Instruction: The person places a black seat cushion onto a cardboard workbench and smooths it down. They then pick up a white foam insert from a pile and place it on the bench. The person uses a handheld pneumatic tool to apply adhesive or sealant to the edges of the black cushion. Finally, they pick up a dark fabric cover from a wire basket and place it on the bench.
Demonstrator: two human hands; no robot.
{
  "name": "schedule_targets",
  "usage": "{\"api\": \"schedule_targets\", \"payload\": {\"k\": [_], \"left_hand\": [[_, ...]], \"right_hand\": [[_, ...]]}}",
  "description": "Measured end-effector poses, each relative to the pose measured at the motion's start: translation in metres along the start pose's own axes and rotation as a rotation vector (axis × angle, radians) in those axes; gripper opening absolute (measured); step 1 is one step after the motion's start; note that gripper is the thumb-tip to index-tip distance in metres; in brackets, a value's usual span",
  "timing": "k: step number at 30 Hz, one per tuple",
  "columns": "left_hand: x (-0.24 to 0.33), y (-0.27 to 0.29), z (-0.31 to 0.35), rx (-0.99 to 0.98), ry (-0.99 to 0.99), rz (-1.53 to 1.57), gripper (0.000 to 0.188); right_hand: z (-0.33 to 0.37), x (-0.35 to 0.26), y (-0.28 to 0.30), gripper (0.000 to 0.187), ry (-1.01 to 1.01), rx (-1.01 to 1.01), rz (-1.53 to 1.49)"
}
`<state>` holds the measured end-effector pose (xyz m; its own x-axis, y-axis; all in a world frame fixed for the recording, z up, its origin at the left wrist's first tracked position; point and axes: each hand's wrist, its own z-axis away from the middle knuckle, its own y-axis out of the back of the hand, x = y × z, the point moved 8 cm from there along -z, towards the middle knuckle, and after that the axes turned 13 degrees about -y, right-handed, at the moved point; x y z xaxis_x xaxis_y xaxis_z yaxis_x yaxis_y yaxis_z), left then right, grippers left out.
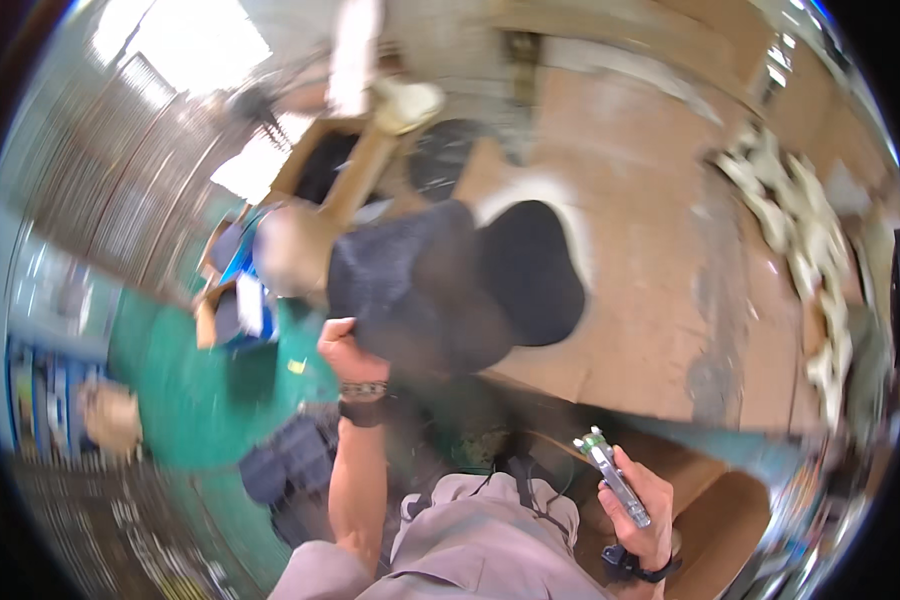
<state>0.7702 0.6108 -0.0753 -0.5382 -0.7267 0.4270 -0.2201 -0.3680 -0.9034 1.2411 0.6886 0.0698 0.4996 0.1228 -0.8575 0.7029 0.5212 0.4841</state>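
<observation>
My left hand [350, 355] is closed on the near edge of a dark cap [400, 265], which it holds up over the table's left end. The cap's black rounded brim [533, 272] points right, and its lower middle is smeared by motion. At the lower right, my right hand [638, 502] is wrapped round a small silver metal hand tool [618, 482] with a green and white tip. The tool points up and to the left, apart from the cap. Its exact kind does not show.
A cardboard-covered table [650, 250] spreads to the right, with knotted white material [795, 220] along its far right side. Below its edge stands an open cardboard box [725, 530]. More boxes [235, 310] and a dark heap [295, 465] lie on the green floor [160, 350] at left.
</observation>
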Motion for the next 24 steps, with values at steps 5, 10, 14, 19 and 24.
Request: {"api": "schedule_targets", "payload": {"k": [5, 10, 14, 19, 24], "left_hand": [[0.046, 0.036, 0.185, 0.228, -0.213, 0.073, 0.036], [0.107, 0.07, 0.32, 0.592, -0.433, 0.172, 0.032], [0.144, 0.129, 0.438, 0.967, -0.658, 0.267, 0.038], [0.21, 0.272, 0.509, 1.275, -0.924, 0.275, 0.028], [0.323, 0.362, 0.565, 1.33, -1.161, 0.267, 0.029]], "right_hand": [[0.01, 0.007, -0.003, 0.052, 0.125, -0.233, 0.133], [0.037, -0.057, -0.026, 0.05, 0.249, -0.385, 0.309], [0.059, -0.107, -0.061, 0.049, 0.457, -0.484, 0.499], [0.077, -0.155, -0.168, 0.046, 0.248, -0.788, 0.602], [0.101, -0.187, -0.277, 0.049, 0.354, -0.877, 0.673]]}}
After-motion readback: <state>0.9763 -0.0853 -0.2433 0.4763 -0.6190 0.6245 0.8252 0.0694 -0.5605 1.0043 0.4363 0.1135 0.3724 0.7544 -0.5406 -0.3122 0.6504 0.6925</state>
